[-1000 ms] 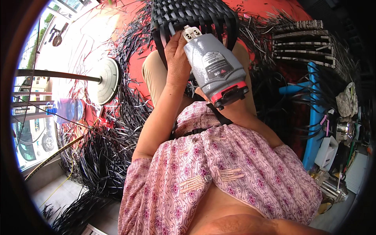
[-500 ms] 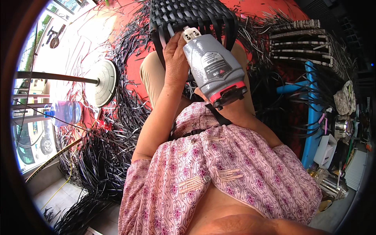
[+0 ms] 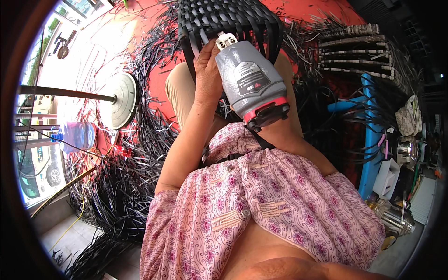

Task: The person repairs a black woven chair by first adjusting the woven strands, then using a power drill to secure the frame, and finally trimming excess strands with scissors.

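A woven seat or basket of black plastic strips (image 3: 228, 18) stands in front of me at the top, with loose strips hanging from its near edge. My left hand (image 3: 207, 65) is at that edge, fingers closed around a greyish strip (image 3: 204, 35) that runs into the weave. Right beside its fingertips is the pale metal nose of a grey power tool (image 3: 252, 74) with a red and black rear end. Behind the tool, my right hand (image 3: 275, 133) holds it up from below; its fingers are hidden by the tool's body.
Loose black strips (image 3: 112, 191) lie heaped at the left on the red floor covering. A round weight plate on a bar (image 3: 125, 100) and a clear water jug (image 3: 79, 135) stand there. To the right are a striped woven frame (image 3: 359, 56) and a blue plastic piece (image 3: 371, 121).
The power tool has shifted slightly left and its body has turned a little. My left hand has barely moved, still at the woven edge.
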Motion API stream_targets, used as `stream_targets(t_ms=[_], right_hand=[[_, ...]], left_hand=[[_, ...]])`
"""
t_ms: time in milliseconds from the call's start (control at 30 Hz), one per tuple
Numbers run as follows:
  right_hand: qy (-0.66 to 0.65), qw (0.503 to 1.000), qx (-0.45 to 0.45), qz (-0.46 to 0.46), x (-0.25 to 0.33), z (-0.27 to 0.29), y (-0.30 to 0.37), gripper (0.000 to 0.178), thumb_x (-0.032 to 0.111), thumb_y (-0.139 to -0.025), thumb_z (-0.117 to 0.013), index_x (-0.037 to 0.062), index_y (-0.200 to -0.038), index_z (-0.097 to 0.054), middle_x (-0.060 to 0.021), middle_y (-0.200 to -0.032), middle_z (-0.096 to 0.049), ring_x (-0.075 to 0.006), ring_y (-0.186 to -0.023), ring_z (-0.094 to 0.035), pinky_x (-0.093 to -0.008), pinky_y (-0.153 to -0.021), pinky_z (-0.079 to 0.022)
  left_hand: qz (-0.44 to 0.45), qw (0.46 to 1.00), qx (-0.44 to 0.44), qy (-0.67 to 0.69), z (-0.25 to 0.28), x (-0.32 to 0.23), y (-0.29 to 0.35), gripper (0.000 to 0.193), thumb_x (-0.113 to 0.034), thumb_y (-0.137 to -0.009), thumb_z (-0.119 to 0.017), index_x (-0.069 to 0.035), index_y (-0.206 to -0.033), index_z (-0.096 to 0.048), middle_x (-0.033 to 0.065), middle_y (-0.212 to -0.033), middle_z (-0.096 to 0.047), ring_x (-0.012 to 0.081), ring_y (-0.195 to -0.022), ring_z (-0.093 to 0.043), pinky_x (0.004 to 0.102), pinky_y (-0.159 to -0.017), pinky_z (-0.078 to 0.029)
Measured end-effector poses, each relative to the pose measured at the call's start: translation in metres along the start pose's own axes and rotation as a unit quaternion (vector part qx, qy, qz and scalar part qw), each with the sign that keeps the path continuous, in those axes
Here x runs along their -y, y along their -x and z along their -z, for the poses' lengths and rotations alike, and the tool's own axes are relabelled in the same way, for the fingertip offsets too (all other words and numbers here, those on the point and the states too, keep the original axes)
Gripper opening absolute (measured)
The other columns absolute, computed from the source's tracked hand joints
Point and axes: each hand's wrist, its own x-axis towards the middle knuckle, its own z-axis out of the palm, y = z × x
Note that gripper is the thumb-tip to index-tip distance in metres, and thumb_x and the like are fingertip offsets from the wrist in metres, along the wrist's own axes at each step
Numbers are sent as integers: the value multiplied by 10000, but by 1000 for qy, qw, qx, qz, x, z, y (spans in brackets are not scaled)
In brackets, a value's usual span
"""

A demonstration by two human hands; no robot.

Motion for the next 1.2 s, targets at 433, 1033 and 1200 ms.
stream_targets(t_ms=[433, 1033, 1200], right_hand=[[72, 995, -50, 39, 16, 23, 17, 345, 146, -778, -844, 2, -1027, -653, -69, -937, -698, -174, -836, -657, -316, -770, -520], [-113, 990, -84, -15, 18, 66, 46, 165, 69, -895, -736, -70, -942, -661, -111, -904, -690, -186, -837, -667, -307, -754, -548], [-67, 990, -118, 34, 16, 72, 39, 184, 111, -844, -792, 29, -783, -640, 0, -709, -623, -86, -616, -557, -249, -608, -444]], left_hand=[[-163, 974, 16, -157, -21, -7, -3, 301, -253, -1027, -566, -2, -957, -714, -30, -720, -569, 61, -687, -487, 214, -663, -396], [-13, 986, -54, -159, -55, -62, 31, 629, -637, -906, -620, -14, -976, -679, 3, -751, -635, 94, -630, -582, 261, -630, -537], [28, 970, -83, -225, -58, -77, 6, 717, -706, -866, -605, 5, -904, -696, 15, -673, -622, 102, -553, -585, 288, -576, -549]])
